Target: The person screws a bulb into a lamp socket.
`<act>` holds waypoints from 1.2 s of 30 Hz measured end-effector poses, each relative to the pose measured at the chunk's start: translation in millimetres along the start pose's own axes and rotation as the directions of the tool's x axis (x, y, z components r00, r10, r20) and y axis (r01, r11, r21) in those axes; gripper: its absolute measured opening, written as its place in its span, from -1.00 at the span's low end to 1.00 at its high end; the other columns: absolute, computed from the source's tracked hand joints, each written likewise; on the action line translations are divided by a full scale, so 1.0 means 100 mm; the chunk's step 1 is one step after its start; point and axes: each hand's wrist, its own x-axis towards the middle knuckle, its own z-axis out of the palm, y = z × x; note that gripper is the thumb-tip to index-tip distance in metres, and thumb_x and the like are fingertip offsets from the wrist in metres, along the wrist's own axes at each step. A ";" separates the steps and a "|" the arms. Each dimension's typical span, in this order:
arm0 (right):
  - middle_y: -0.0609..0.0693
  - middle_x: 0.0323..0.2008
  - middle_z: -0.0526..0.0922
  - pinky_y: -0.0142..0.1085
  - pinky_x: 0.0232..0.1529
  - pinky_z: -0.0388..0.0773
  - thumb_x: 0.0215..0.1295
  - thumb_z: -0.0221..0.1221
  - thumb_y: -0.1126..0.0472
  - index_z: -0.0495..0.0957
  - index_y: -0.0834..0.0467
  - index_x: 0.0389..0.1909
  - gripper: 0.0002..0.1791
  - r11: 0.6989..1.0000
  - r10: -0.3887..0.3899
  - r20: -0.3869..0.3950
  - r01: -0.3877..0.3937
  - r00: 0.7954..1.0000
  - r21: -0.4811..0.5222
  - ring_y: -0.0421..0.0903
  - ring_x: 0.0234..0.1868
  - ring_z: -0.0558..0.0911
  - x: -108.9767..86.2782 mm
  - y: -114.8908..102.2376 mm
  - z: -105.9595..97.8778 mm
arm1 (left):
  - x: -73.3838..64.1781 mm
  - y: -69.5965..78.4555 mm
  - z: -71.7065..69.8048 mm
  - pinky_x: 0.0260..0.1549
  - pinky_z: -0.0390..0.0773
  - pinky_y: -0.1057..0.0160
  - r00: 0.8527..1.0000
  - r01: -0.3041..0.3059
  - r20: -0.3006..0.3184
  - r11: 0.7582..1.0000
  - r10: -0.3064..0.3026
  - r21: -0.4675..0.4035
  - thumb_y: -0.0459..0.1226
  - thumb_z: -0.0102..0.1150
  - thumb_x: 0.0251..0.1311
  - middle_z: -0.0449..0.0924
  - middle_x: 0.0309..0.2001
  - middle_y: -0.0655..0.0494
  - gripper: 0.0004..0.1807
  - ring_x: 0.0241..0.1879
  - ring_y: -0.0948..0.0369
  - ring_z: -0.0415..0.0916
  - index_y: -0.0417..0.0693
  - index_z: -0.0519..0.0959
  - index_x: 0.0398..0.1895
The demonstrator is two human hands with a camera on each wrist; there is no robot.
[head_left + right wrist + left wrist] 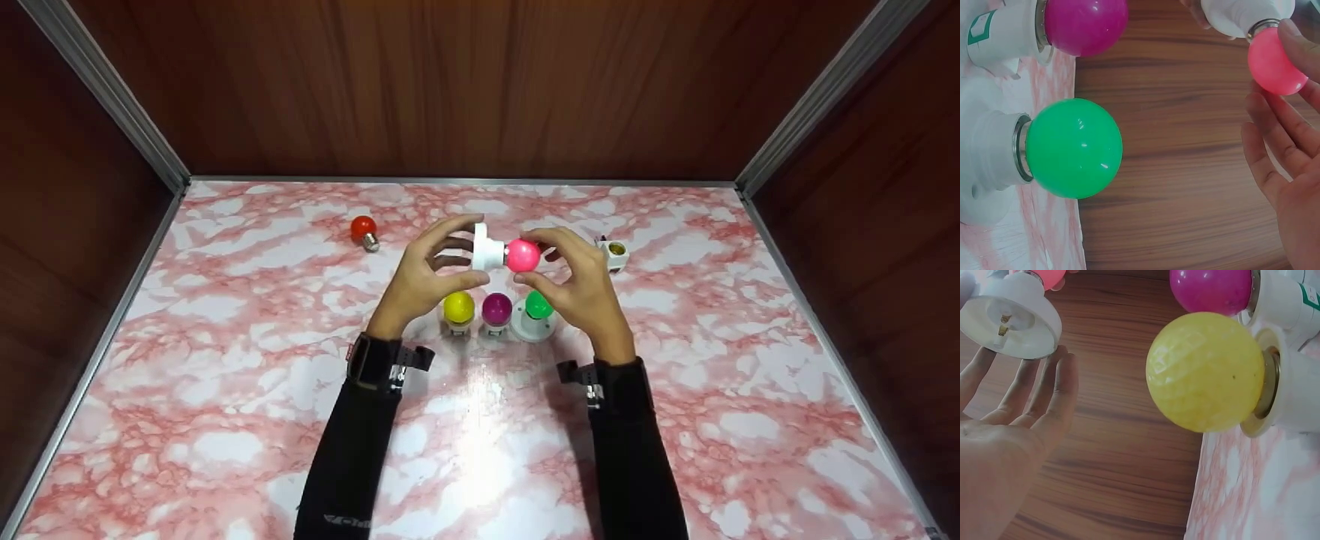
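Above the table, my left hand (424,271) grips a white round bulb socket (489,253) by its wide base, thumb below and fingers above. The left wrist view shows the hollow underside of this socket (1013,323) with brass contacts inside. My right hand (581,277) pinches a pink light bulb (523,256) between thumb and fingertips. The bulb's metal base sits at the socket's mouth, with some metal showing in the right wrist view. Below the hands stand a yellow bulb (459,307), a purple bulb (496,309) and a green bulb (538,304), each in a white holder.
A loose red bulb (364,227) lies at the back left of the marbled table (225,450). Toward the back right is a white square socket (613,253). Brown wood-grain panels (465,90) enclose the back and sides.
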 end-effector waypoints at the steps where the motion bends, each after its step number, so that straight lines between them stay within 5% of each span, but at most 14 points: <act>1: 0.08 0.02 0.82 -0.10 -0.02 0.75 0.14 0.58 0.12 0.69 0.20 0.15 -0.43 1.000 0.000 -0.002 0.000 1.000 -0.001 -0.03 0.00 0.74 0.00 0.00 0.00 | 0.00 0.00 0.00 0.32 0.71 0.04 1.000 0.001 0.004 1.000 -0.001 -0.001 -0.36 0.57 0.15 0.59 0.30 -0.08 -0.20 0.20 0.05 0.66 -0.04 0.48 0.49; 10: 0.13 0.01 0.82 -0.11 0.00 0.75 0.11 0.56 0.17 0.69 0.27 0.13 -0.44 1.000 -0.006 -0.006 0.006 1.000 0.001 0.01 -0.05 0.75 -0.01 0.00 0.01 | 0.00 0.00 0.00 0.32 0.70 0.01 1.000 -0.009 0.011 1.000 0.009 0.022 -0.39 0.61 0.08 0.59 0.29 -0.10 -0.15 0.19 0.03 0.66 -0.09 0.47 0.49; 14: 0.12 0.03 0.81 -0.23 0.01 0.73 0.14 0.53 0.15 0.69 0.24 0.16 -0.45 1.000 -0.014 -0.010 0.014 1.000 -0.013 0.00 -0.04 0.75 0.00 -0.01 0.02 | 0.00 0.02 -0.01 0.30 0.71 0.01 0.999 -0.038 0.013 0.994 0.037 0.099 -0.32 0.65 0.06 0.59 0.31 -0.04 -0.13 0.18 0.06 0.66 -0.04 0.48 0.49; 20: 0.13 0.06 0.80 -0.46 0.05 0.67 0.17 0.52 0.19 0.69 0.21 0.20 -0.45 0.999 -0.037 -0.013 0.037 0.999 -0.013 -0.01 -0.04 0.75 0.02 -0.03 0.05 | -0.04 0.09 -0.05 0.29 0.68 0.02 0.995 -0.103 0.041 0.937 0.095 0.333 -0.09 0.62 0.13 0.60 0.26 0.11 -0.25 0.15 0.15 0.60 0.11 0.56 0.43; 25: 0.14 0.06 0.80 -0.41 0.01 0.69 0.15 0.54 0.26 0.69 0.23 0.19 -0.45 0.999 -0.038 -0.023 0.038 0.999 -0.011 -0.02 -0.06 0.75 0.03 -0.05 0.05 | -0.05 0.15 -0.06 0.34 0.62 0.08 0.994 -0.111 0.046 0.896 0.102 0.431 -0.01 0.60 0.14 0.62 0.26 0.14 -0.30 0.21 0.20 0.55 0.12 0.59 0.36; 31: 0.15 0.07 0.81 -0.28 -0.03 0.73 0.13 0.56 0.29 0.68 0.26 0.19 -0.43 0.999 -0.043 -0.042 0.044 0.998 0.008 0.00 -0.05 0.76 0.05 -0.06 0.04 | -0.05 0.19 -0.09 0.32 0.61 0.15 0.992 -0.123 0.057 0.876 0.109 0.466 -0.01 0.63 0.10 0.69 0.18 0.12 -0.33 0.19 0.22 0.58 0.03 0.61 0.26; 36: 0.18 0.06 0.81 -0.29 -0.01 0.75 0.20 0.49 0.37 0.69 0.25 0.18 -0.51 0.999 -0.034 -0.096 0.036 0.995 0.024 0.07 -0.06 0.77 0.05 0.00 -0.05 | -0.08 0.19 -0.16 0.20 0.67 0.15 0.997 -0.075 0.004 0.888 0.082 0.453 -0.01 0.68 0.03 0.71 0.10 0.08 -0.32 0.12 0.15 0.62 -0.03 0.60 0.18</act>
